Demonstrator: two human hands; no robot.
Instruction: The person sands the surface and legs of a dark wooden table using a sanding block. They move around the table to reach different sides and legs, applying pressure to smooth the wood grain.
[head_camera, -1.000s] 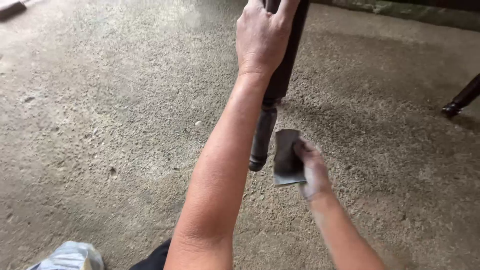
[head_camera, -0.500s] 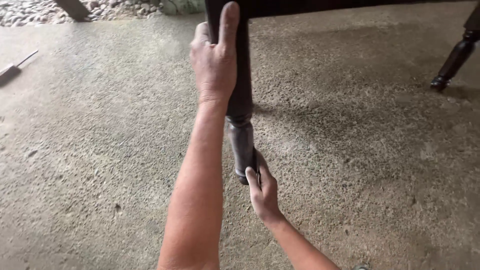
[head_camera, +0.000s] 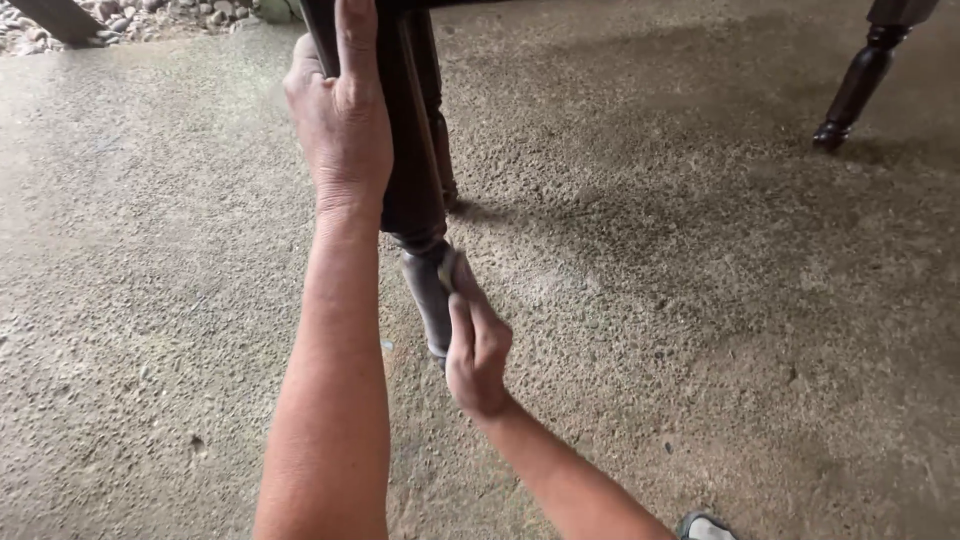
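Dark turned furniture leg (head_camera: 415, 170), long axis near vertical, foot end pointing down at the concrete floor (head_camera: 700, 300). Lower section (head_camera: 428, 290) looks dull grey, rest dark. Right hand (head_camera: 478, 345) now pressed against that lower section with a small sanding pad (head_camera: 447, 268) under the fingers; a second ago it held the pad clear of the leg, so abrasion contact is on. Left hand (head_camera: 340, 110) wrapped round the upper leg, steadying. Second leg (head_camera: 855, 85) stands well apart, top right.
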